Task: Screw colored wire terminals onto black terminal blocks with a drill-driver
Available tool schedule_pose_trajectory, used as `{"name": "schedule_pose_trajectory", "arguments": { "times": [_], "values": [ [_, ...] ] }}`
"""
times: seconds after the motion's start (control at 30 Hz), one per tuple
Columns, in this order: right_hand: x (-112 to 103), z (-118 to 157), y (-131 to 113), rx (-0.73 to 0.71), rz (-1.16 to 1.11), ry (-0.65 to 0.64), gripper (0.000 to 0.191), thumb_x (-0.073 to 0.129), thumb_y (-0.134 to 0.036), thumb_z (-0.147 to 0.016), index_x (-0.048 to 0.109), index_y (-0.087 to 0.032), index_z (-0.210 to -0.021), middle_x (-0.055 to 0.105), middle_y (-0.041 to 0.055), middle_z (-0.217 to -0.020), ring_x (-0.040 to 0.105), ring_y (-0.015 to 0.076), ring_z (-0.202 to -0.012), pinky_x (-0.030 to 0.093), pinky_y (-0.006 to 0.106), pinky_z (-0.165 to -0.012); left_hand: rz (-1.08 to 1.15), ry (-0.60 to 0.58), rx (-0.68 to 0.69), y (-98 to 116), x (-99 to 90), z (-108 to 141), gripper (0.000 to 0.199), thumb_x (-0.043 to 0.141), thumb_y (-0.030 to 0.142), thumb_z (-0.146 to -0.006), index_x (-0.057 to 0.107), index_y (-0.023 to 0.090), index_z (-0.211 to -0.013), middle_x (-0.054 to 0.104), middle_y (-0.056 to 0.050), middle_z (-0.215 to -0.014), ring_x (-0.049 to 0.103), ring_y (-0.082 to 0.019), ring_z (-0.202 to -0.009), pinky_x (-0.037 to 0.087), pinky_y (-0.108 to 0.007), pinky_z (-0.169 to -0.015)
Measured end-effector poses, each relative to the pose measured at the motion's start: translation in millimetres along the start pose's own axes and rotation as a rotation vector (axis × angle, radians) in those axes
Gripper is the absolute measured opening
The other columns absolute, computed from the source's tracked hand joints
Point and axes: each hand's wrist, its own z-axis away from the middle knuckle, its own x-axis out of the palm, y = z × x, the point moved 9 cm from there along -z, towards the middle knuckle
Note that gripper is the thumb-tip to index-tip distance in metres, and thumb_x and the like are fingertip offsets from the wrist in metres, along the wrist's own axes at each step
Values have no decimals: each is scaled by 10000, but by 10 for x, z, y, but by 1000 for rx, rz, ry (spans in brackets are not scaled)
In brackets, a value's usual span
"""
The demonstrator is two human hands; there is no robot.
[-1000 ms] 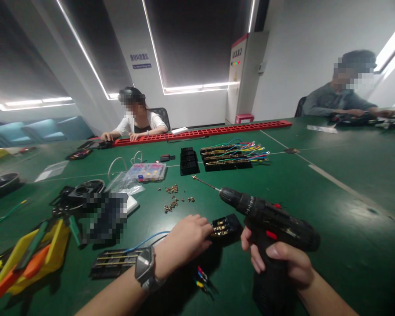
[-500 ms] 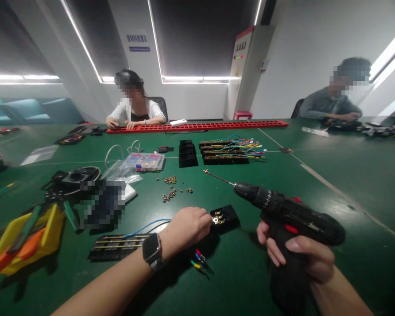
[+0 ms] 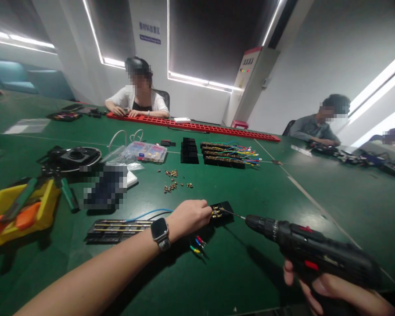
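Note:
My left hand (image 3: 191, 216), with a watch on its wrist, is closed in a pinch at the left end of a small black terminal block (image 3: 228, 214) with brass contacts. A wire's ring terminal seems to be between the fingertips, mostly hidden by them. My right hand (image 3: 307, 285) is wrapped round the grip of a black cordless drill (image 3: 322, 248). Its long bit reaches left to the brass contacts. Under my left forearm lies a black strip with brass bars (image 3: 118, 230), from which a blue wire runs. Loose wire ends with coloured terminals (image 3: 197, 245) lie below the hand.
Brass screws (image 3: 171, 187) lie in loose groups beyond my left hand. Farther off are a clear parts box (image 3: 148, 151), stacked black blocks (image 3: 189, 151) and wired strips (image 3: 224, 156). A yellow bin (image 3: 46, 206) with tools stands left. Two people sit across near a red rail (image 3: 197, 126).
The drill has swung down and its bit tip, which carried a screw in the air, now meets the block's contacts. My left hand stays at the block. The camera view has tilted.

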Motion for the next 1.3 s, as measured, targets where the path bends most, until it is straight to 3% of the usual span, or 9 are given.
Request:
{"name": "schedule_pose_trajectory", "arguments": {
  "times": [0.37,0.7,1.07,1.3],
  "values": [
    [181,14,9,84,-42,42,427,796,-421,-771,796,-148,-1101,787,156,-1019,638,178,-621,520,335,-604,-1,-2,50,46,-54,-4,171,579,261,-1053,683,180,-945,659,-41,-890,625,-173,-757,446,-296,-634],
    [167,3,70,82,-60,89,432,802,-430,-760,809,-137,-1077,792,139,-991,628,154,-597,495,303,-581,-31,-40,46,23,-53,-8,203,543,275,-1075,683,176,-968,672,-45,-912,633,-171,-766,441,-295,-639],
    [321,63,-121,127,46,137,402,779,-386,-744,803,-129,-1052,786,129,-992,621,164,-634,504,309,-625,-58,28,135,83,15,17,221,518,277,-1083,678,180,-966,670,-38,-903,641,-176,-778,456,-305,-643],
    [386,-69,-500,200,222,69,399,754,-425,-768,768,-144,-1051,780,105,-1003,627,154,-611,537,295,-591,-63,16,127,77,22,21,204,532,267,-1071,671,169,-957,677,-43,-885,642,-168,-749,448,-287,-617]
  ]
}}
